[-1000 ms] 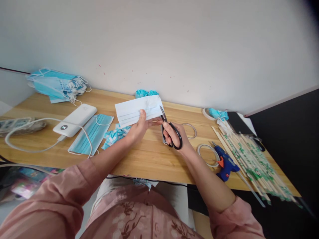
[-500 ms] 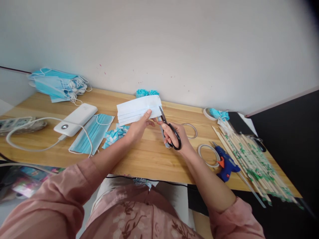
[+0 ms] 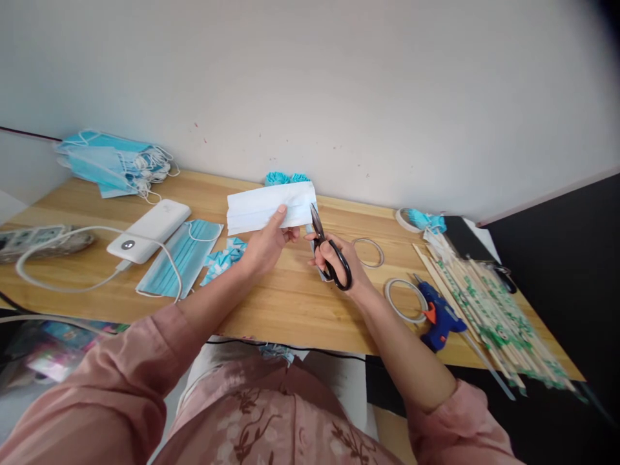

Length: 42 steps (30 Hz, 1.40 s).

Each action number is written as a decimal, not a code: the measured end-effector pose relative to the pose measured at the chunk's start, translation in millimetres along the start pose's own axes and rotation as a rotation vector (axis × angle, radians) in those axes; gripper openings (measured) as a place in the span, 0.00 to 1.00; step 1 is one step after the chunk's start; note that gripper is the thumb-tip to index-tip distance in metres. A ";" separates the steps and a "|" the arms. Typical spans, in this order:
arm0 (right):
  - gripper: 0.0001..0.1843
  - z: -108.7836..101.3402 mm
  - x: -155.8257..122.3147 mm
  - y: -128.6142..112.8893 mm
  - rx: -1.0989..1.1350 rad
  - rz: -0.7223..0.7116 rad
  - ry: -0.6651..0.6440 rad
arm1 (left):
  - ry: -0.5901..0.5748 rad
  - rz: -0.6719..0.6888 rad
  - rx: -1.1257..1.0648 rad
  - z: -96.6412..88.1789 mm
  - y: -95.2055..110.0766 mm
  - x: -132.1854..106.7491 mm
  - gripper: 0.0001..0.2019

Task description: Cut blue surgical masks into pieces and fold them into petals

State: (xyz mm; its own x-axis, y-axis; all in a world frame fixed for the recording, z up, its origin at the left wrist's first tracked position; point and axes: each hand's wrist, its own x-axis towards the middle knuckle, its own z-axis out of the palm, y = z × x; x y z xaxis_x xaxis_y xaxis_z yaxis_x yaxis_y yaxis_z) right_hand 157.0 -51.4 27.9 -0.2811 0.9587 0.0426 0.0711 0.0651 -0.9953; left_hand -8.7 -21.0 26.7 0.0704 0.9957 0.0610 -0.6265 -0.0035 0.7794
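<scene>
- My left hand (image 3: pixel 264 245) pinches the white face mask (image 3: pixel 271 206) by its lower edge, thumb on the near face, and holds it up off the counter (image 3: pixel 290 310), white side toward me. With so little of it gripped, I judge the far end could sag or twist once a blade pushes on it.
- My right hand (image 3: pixel 339 261) is closed through the black loops of the scissors (image 3: pixel 327 248), whose blades point up at the mask's right end, just touching or just short of it; I cannot tell which, nor how far the blades are parted.
- My left thumb (image 3: pixel 279 213) sits close beside the blade tips. If the cut runs left along the lower edge, I think the tips could nick that thumb.
- The mask is pleated in several layers. I expect the layers might slide on each other and give a ragged or slanted cut unless I pull the sheet taut.
- A trimmed piece would probably drop among the blue and white scraps (image 3: pixel 223 258) lying on the counter under my left wrist, and be hard to pick out.
- My right forearm hangs near the tape ring (image 3: pixel 404 300) and the blue glue gun (image 3: pixel 438 316); a wide elbow swing might knock them toward the counter's edge.
</scene>
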 end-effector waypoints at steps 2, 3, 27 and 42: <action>0.35 -0.5 -0.3 -1.6 -0.035 -0.043 -0.038 | -0.015 -0.003 -0.001 0.2 -0.3 -0.3 0.15; 0.35 -0.6 -0.5 -2.6 -0.054 -0.060 -0.050 | -0.021 -0.009 0.004 0.4 -0.4 -0.6 0.15; 0.25 1.3 3.8 -1.2 0.016 -0.082 0.049 | -0.104 -0.066 0.078 3.6 -13.8 -10.2 0.17; 0.26 1.8 3.4 -2.9 -0.019 -0.085 0.087 | -0.102 -0.043 0.085 6.7 -10.6 -12.0 0.20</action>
State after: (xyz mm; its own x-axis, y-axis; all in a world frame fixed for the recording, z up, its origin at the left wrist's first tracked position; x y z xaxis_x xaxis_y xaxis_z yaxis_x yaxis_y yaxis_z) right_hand 154.1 -48.8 30.8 -0.2028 0.9699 0.1347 0.0689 0.1514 -0.9861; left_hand 2.3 -33.6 21.9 0.1772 0.9804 0.0859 -0.5530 0.0270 0.8327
